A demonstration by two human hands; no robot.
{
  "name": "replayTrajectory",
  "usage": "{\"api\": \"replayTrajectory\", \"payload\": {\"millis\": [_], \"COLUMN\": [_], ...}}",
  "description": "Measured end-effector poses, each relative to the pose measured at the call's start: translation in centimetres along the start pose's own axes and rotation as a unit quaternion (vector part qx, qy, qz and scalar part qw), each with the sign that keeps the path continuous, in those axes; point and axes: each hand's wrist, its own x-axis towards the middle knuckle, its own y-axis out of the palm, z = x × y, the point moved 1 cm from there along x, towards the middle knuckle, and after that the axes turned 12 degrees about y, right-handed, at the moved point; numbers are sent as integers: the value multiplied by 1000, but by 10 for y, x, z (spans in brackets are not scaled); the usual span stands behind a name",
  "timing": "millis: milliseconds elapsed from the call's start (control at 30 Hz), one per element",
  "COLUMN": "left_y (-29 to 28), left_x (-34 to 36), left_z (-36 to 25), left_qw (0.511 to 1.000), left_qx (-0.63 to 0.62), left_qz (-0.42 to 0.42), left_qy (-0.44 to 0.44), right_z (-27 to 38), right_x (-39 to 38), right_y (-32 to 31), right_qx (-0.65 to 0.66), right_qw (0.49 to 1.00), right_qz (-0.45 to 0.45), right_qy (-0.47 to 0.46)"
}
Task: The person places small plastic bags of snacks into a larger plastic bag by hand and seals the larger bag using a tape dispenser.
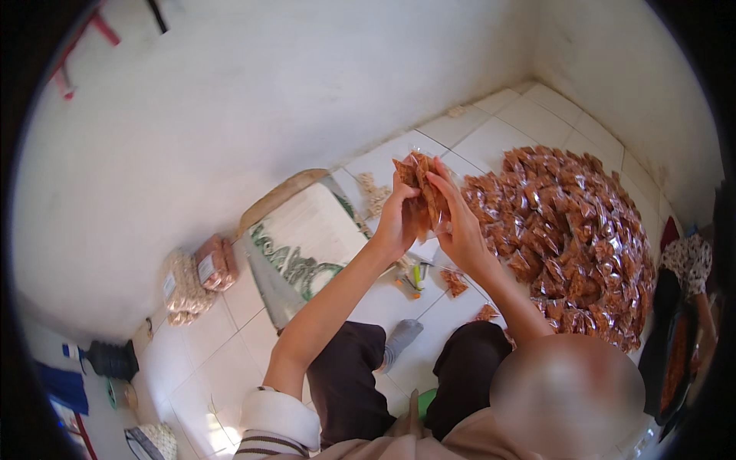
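Note:
Between my two hands, raised over the floor, are small clear plastic packets of reddish-brown snack (pixel 422 184), pressed together and upright. My left hand (pixel 396 218) grips them from the left side. From the right, my right hand (pixel 461 224) wraps round them, its fingers pointing up. How many packets I hold cannot be made out. A large heap of similar packets (pixel 571 238) spreads over the floor to the right. Two loose packets lie below my hands, one of them a single snack packet (pixel 454 283) near my right forearm.
A flat board with a white and green sheet (pixel 307 238) lies to the left. Bulk bags of pale pieces (pixel 184 284) and reddish-brown pieces (pixel 217 263) stand by the wall. Small green and orange tools (pixel 414 280) lie on the tiles. Another person's patterned sleeve (pixel 688 261) shows at far right.

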Motion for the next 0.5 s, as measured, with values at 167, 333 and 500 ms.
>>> {"api": "replayTrajectory", "payload": {"millis": [167,333,500], "left_y": [-12,-33,-53], "left_x": [-44,-76,-77], "left_z": [-55,-63,-60], "left_qw": [990,990,990], "left_qx": [16,38,40], "left_qz": [-8,-10,-23], "left_qy": [143,137,136], "right_z": [49,66,53], "right_x": [8,-9,-8], "right_y": [31,77,92], "right_qx": [203,184,221], "right_qw": [961,974,964], "right_qz": [177,124,109], "right_qy": [62,46,104]}}
